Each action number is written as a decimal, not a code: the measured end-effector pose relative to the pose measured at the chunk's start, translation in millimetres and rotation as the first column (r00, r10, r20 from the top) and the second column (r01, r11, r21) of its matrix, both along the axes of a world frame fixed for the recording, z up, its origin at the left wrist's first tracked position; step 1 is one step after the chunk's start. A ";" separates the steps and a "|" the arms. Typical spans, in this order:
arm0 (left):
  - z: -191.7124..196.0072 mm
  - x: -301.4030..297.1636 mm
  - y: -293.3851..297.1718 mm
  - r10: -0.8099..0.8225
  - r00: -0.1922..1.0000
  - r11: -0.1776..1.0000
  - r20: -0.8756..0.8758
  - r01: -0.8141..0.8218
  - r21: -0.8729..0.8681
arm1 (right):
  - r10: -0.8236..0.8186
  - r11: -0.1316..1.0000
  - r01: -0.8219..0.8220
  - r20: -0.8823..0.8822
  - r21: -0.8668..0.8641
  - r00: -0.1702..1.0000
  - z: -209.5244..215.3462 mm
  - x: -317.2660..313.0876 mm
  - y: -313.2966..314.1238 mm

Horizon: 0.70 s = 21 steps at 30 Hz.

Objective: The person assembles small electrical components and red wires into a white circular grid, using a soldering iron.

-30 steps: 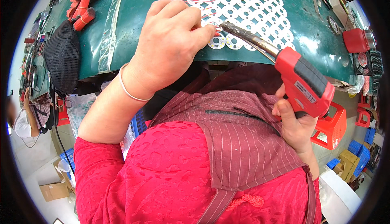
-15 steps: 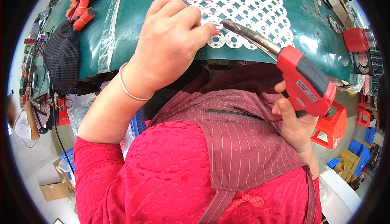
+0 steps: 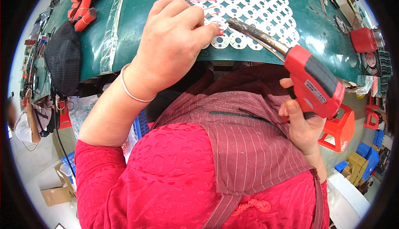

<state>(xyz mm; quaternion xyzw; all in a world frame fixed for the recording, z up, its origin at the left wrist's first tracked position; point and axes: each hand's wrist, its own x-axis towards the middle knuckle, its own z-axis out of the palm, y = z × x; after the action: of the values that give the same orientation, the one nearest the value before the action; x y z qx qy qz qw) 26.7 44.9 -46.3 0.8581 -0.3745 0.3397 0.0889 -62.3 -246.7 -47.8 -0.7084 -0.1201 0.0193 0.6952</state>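
Note:
My left hand (image 3: 172,42) pinches thin red wires (image 3: 219,30) over the near left part of a sheet of round white LED boards (image 3: 237,40). More red wires stretch across the boards beyond my fingers. In my right hand (image 3: 301,123) is a red and black soldering gun (image 3: 314,83), gripped by its handle. Its dark, crusted tip (image 3: 237,25) points left above the boards, a short way right of the pinched wires. Whether the tip touches anything I cannot tell. The pinched ends are partly hidden by my left fingers.
A green mat (image 3: 133,29) covers the table. Bundles of red wire (image 3: 86,13) lie at the far left, with a black mesh thing (image 3: 63,58) nearer. A red container (image 3: 364,41) stands at the right edge. Below it is a red stool (image 3: 338,129).
Almost nothing differs. The LED board sheet sits very slightly further left, and the soldering gun's body has shifted a little to the right.

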 end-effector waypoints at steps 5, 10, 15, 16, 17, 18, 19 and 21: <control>0.8 -1.6 0.6 0.006 1.000 1.000 -0.001 -0.006 0.017 | -0.018 0.999 0.018 -0.008 -0.043 1.000 4.9 0.2 5.5; 3.1 -3.0 -1.5 0.011 1.000 0.999 0.000 -0.011 0.033 | -0.040 0.994 0.040 0.004 -0.104 0.999 -0.3 -2.5 0.9; 3.5 -2.7 -1.5 0.008 1.000 0.999 -0.008 -0.008 0.031 | -0.040 0.989 0.047 0.047 -0.140 0.998 -5.2 -2.2 -2.7; 3.5 -2.3 -1.4 0.008 1.000 0.999 -0.006 -0.008 0.031 | -0.021 0.982 0.035 0.078 -0.184 0.997 -3.8 -1.0 -2.4; 3.4 -2.0 -1.4 0.008 1.000 0.999 -0.003 -0.008 0.031 | 0.000 0.974 0.025 0.108 -0.227 0.994 -3.1 -0.2 -2.0; 3.3 -1.8 -1.2 0.008 1.000 1.000 -0.004 -0.008 0.030 | -0.001 0.974 0.025 0.107 -0.227 0.994 -3.5 0.1 -1.4; 3.1 -1.6 -0.9 0.010 1.000 0.999 -0.003 -0.010 0.035 | -0.009 0.985 0.028 0.110 -0.168 0.994 -4.5 0.4 -0.5; 3.1 -2.1 -0.3 0.013 1.000 0.999 -0.002 -0.012 0.039 | -0.017 0.994 0.030 0.112 -0.108 0.994 -4.8 -0.2 -1.0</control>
<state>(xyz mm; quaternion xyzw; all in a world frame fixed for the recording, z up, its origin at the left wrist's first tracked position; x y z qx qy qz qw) 24.6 44.6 -43.1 0.8624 -0.3756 0.3320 0.0703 -62.5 -247.6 -52.6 -0.7469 -0.1488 -0.0216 0.6477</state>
